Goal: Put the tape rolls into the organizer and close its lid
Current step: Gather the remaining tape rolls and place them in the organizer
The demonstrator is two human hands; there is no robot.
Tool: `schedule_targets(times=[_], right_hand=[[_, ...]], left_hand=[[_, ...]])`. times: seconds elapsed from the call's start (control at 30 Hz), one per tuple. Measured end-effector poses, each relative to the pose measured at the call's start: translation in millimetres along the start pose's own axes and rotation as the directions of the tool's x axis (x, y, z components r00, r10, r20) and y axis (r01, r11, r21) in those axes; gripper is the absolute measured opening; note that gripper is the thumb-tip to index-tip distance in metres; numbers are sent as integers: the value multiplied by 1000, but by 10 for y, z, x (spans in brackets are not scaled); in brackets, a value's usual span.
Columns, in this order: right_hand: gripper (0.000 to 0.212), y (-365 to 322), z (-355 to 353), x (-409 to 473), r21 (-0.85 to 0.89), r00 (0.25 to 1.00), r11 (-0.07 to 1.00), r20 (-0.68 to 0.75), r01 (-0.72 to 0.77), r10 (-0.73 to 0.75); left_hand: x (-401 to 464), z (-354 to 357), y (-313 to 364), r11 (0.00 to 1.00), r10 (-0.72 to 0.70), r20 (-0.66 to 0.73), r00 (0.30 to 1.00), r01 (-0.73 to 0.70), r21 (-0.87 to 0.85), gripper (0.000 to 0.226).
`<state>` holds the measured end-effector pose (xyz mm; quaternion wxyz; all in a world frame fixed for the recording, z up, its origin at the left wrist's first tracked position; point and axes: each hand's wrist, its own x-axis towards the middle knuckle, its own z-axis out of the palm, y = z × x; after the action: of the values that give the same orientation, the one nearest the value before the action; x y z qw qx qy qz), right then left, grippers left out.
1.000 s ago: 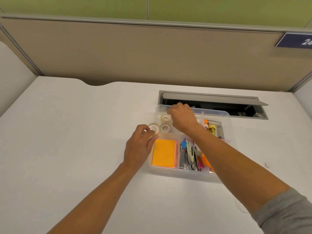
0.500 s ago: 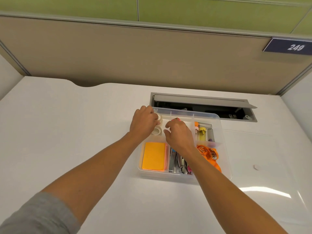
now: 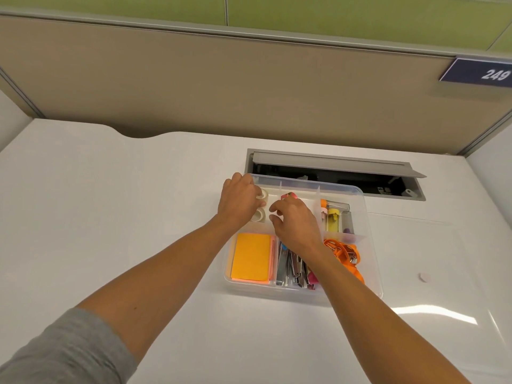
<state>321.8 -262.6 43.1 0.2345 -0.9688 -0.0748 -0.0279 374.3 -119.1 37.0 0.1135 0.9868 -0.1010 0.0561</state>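
The clear plastic organizer [image 3: 372, 245] stands open on the white desk. Two white tape rolls [image 3: 263, 194] [image 3: 260, 215] lie in its back-left compartment. My left hand [image 3: 238, 200] reaches over that compartment's left edge, its fingertips curled on the farther roll. My right hand [image 3: 297, 221] hovers over the middle of the organizer, thumb and forefinger pinched on a third white roll [image 3: 274, 217] that is mostly hidden. The transparent lid [image 3: 443, 314] lies flat on the desk to the right of the organizer.
Orange sticky notes [image 3: 250, 256], metal clips [image 3: 291, 268], orange scissors [image 3: 345, 252] and markers [image 3: 333, 217] fill the other compartments. An open grey cable hatch [image 3: 332, 162] sits just behind the organizer. A beige partition [image 3: 249, 87] walls the desk's far edge.
My left hand carried a roll from the organizer's left side into the back-left compartment. My right hand drew back from the far rim toward the middle.
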Motion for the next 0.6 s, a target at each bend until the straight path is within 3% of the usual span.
schedule_targets(times=[0.37, 0.5, 0.6], right_hand=[[18, -85, -14, 122, -37, 998, 999, 57, -2, 4], [18, -69, -25, 180, -62, 995, 998, 95, -15, 21], [20, -99, -42, 264, -101, 987, 995, 162, 7, 10]], left_hand=[[-65, -154, -131, 967, -55, -45, 998, 42, -252, 29], [-262, -170, -293, 883, -229, -182, 956, 126, -452, 19], [-533, -91, -495, 880, -250, -206, 946, 133, -457, 18]])
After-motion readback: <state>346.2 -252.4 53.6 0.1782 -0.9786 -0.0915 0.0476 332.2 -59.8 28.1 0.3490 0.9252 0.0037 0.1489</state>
